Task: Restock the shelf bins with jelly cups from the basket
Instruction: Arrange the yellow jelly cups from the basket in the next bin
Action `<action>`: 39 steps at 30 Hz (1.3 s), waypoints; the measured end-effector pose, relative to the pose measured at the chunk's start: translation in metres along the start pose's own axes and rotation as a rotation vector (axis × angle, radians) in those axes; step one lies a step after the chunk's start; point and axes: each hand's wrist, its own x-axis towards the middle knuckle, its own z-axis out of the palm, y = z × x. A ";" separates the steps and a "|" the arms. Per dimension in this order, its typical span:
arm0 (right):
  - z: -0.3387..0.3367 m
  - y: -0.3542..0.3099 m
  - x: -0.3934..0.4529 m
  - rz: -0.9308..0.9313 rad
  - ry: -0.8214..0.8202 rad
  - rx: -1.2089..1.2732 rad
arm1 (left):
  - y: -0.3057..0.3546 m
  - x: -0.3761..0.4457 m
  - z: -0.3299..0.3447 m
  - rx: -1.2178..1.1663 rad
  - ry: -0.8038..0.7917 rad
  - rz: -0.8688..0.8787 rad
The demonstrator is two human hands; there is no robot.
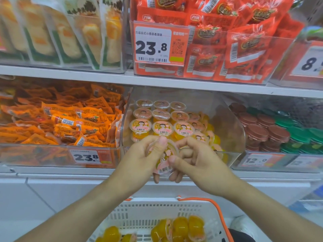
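Store shelving of white boards carrying clear plastic bins fills the background. Up and to the left of the hands, a bin of orange snack packets sits on the middle shelf, with a price tag on its front. The left hand and the right hand meet in front of the middle shelf, both curled around one jelly cup; the left thumb presses its upper rim, the right thumb lies on its printed lid, and fingers of both hands wrap beneath it. Directly behind the hands stands the clear shelf bin, holding jelly cups in rows on its left side and a looser heap toward its right. To the right of the hands, a neighbouring bin holds brown and green lidded cups. Below the forearms, a white basket with an orange handle holds more yellow jelly cups.
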 end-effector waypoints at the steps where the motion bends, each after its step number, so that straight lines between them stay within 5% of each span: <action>1: 0.001 0.001 -0.001 -0.019 0.049 0.024 | 0.002 0.000 0.003 0.009 -0.006 0.020; 4: -0.007 -0.002 0.000 -0.017 0.237 0.133 | 0.005 0.003 0.004 0.134 0.006 0.109; 8: -0.042 0.003 0.031 0.155 0.478 0.243 | -0.022 0.020 -0.002 0.870 0.021 0.252; 14: -0.100 0.039 0.133 0.377 0.754 0.166 | -0.048 0.033 0.002 1.315 -0.010 0.221; 22: -0.109 0.070 0.192 0.539 0.779 -0.148 | -0.049 0.036 0.005 1.340 -0.025 0.195; 28: -0.100 0.071 0.194 0.532 0.831 -0.029 | -0.051 0.036 0.004 1.328 -0.003 0.237; 39: -0.099 0.067 0.186 0.580 0.818 -0.220 | -0.052 0.035 0.004 1.304 -0.009 0.241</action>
